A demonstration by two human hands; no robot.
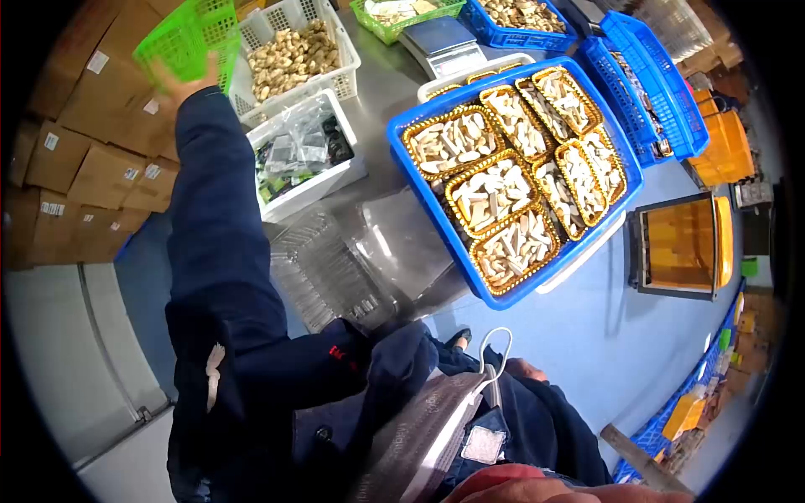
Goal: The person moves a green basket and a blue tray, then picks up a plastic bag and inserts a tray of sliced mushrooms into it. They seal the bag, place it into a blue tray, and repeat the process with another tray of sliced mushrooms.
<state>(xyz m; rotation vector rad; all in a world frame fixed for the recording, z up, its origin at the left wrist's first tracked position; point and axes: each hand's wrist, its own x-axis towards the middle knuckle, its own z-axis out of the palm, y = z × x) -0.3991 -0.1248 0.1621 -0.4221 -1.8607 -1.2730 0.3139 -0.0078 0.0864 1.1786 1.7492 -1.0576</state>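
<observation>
My left hand (183,86) reaches out to the far left, its fingers and thumb on the near side of a green plastic basket (197,33), which it grips. Right beside it stands a white crate (350,60) of small tan mushrooms (289,60). My right hand (527,370) hangs low near my body, and its fingers are mostly hidden. In front of me a blue tray (440,239) bears several gold-rimmed trays (493,194) filled with pale sliced pieces.
A white bin (348,180) of clear packets and clear plastic trays (323,264) sit on the steel table (381,126). Behind are a scale (444,50) and blue baskets (537,38). Cardboard boxes (101,176) are stacked left; an orange-sided container (681,243) stands right.
</observation>
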